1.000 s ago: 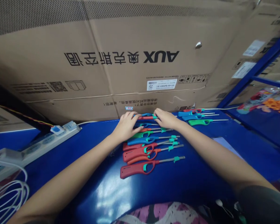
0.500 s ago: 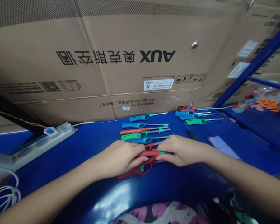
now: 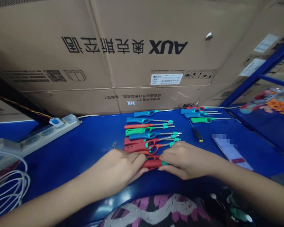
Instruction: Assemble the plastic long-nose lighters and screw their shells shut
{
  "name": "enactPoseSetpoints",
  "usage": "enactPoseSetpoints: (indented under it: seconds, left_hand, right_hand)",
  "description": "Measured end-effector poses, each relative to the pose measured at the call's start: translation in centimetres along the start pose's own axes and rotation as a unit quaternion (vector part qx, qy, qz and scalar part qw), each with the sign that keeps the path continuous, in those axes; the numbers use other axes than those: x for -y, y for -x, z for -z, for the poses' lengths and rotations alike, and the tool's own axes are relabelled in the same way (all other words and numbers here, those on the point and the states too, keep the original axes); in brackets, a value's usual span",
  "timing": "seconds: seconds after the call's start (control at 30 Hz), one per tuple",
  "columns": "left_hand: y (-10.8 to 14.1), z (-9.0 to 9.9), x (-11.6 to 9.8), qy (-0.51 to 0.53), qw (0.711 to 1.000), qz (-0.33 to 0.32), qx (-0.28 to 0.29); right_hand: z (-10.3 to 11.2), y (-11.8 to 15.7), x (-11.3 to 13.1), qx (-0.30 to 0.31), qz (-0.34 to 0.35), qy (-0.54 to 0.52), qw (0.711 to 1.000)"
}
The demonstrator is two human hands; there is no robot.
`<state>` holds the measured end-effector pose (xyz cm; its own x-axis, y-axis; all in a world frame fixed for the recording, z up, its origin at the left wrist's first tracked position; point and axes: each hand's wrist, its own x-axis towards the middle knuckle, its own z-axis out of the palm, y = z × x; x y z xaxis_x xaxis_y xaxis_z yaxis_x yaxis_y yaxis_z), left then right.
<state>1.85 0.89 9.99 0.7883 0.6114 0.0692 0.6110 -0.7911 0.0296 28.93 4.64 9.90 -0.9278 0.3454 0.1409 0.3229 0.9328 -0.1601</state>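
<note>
My left hand [image 3: 119, 170] is closed around the handle of a red gas lighter [image 3: 152, 163], near the table's front. At its teal nozzle end, the fingers of my right hand [image 3: 188, 160] pinch the lighter; the metal tube is hidden behind them. Just beyond my hands lie several red lighters, such as one red lighter [image 3: 138, 147] partly overlapped by others. Farther back in the same column are a blue lighter [image 3: 142, 136], a green lighter [image 3: 138, 131] and more blue and red ones, most tipped with teal caps.
A second group with a green lighter [image 3: 200, 120] lies at the back right, near a screwdriver [image 3: 198, 135] and a phone [image 3: 230, 151]. On the left are a power strip [image 3: 44, 134] and coiled white cable [image 3: 11, 189]. A cardboard box [image 3: 123, 25] walls the back of the blue table [image 3: 97, 132].
Both hands have drawn the red lighter closer to me, uncovering red lighters behind it. The camera view has shifted, showing the screwdriver's yellow-ended handle more fully.
</note>
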Motion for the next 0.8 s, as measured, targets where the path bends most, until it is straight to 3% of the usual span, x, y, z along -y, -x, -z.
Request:
enactPoseSetpoints:
  seconds: [0.2,0.4,0.67,0.8]
  left_hand:
    - [-0.6,2.1,-0.5,0.087,0.992,0.044,0.081]
    - [-0.7,2.8,-1.6,0.157,0.981,0.057,0.095]
    - [0.4,3.5,-4.1,0.143,0.966,0.085,0.199]
    - [0.4,3.7,-4.3,0.133,0.965,0.083,0.21]
  right_hand:
    - [1.9,-1.3,1.9,0.01,-0.003,0.076,0.997]
    - [3.9,-1.8,3.0,0.1,-0.018,0.044,0.994]
    - [3.2,-0.1,4.0,0.105,0.013,0.003,0.994]
    - [2.9,0.2,4.1,0.097,0.01,0.0,0.995]
